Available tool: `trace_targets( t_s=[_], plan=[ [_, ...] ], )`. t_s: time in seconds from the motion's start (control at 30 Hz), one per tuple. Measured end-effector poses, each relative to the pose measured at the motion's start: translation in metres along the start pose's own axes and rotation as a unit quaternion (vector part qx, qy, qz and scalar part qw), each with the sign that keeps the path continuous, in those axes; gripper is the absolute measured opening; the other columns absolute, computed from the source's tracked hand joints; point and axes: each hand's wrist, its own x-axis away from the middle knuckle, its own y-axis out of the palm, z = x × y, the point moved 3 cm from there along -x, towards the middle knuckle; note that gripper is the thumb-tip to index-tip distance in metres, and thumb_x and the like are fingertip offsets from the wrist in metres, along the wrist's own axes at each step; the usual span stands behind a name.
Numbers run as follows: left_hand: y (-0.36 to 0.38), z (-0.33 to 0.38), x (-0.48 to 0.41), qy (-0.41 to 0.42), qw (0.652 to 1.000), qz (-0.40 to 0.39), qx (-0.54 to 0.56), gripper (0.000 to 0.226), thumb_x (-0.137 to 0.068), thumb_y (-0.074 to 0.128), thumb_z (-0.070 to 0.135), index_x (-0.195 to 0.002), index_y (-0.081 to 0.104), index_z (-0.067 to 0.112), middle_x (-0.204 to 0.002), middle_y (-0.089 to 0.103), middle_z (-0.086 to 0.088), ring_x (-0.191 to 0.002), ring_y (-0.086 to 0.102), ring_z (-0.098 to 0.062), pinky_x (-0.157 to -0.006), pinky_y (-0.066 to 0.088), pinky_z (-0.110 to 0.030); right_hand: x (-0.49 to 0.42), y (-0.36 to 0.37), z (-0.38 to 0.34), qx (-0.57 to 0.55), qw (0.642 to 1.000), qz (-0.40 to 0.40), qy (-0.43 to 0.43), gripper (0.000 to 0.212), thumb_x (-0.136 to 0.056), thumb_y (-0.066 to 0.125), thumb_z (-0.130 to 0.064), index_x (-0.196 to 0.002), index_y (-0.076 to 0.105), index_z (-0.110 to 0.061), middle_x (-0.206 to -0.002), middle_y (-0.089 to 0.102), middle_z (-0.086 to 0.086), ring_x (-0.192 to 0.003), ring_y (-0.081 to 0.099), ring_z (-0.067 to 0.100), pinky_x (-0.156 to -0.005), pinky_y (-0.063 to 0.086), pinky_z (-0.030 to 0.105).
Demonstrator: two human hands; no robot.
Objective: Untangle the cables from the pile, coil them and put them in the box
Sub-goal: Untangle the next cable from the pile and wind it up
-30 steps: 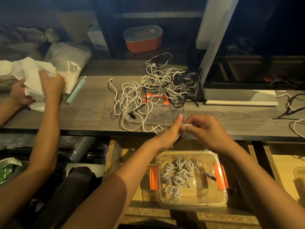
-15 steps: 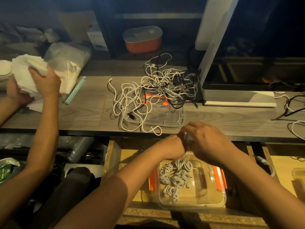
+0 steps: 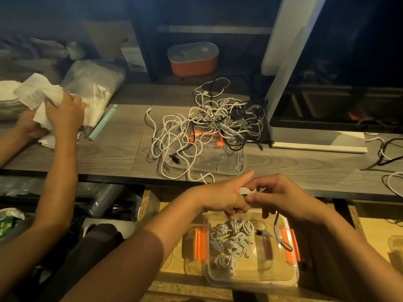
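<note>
White cable [image 3: 245, 190], small rounded coil: pinched by left hand [image 3: 220, 197] and right hand [image 3: 281, 197], above clear, orange-latched plastic box [image 3: 250, 282].

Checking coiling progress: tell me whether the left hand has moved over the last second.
Yes. The left hand drew back toward the person; its fingertip no longer overlaps the clear lid.

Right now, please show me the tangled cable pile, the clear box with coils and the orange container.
tangled cable pile [image 3: 218, 118], head view, the dense middle.
clear box [image 3: 250, 281], head view, its bare near wall.
orange container [image 3: 192, 66], head view, its orange front.
</note>
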Motion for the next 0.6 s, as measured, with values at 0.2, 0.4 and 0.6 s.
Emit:
trace_targets(
  t_s=[0.2,0.4,0.6],
  plan=[
    [-0.01,-0.001,0.011,-0.02,0.996,-0.071,0.046,0.046,-0.086,0.042,-0.015,-0.122,0.037,0.013,-0.061,0.053,-0.006,-0.036,0.038,-0.004,-0.047,0.046,-0.02,-0.016,0.011,-0.003,0.097,0.995,-0.015,0.004,0.01,-0.09,0.061,-0.014,-0.089,0.068,-0.006,-0.079,0.068,0.012,-0.064,0.062,0.014,-0.053,0.054,0.026],
    [-0.022,0.001,0.011,-0.011,0.981,-0.056,0.184,0.026,-0.079,0.051,-0.01,-0.094,0.044,0.012,-0.073,0.061,-0.01,-0.05,0.062,-0.014,-0.062,0.056,-0.03,-0.019,0.013,-0.001,0.034,0.998,0.049,-0.004,0.014,-0.093,0.055,-0.009,-0.086,0.065,-0.003,-0.071,0.065,0.006,-0.058,0.06,0.004,-0.054,0.047,0.017],
    [-0.019,-0.004,0.002,0.035,0.974,0.098,0.201,0.018,-0.089,0.057,0.003,-0.095,0.054,0.02,-0.083,0.062,-0.002,-0.067,0.063,-0.011,-0.064,0.051,-0.021,-0.02,-0.001,0.006,0.035,0.99,0.134,0.01,0.013,-0.093,0.055,-0.012,-0.084,0.065,-0.011,-0.069,0.063,0.0,-0.057,0.057,0.001,-0.054,0.045,0.015]
  ],
)
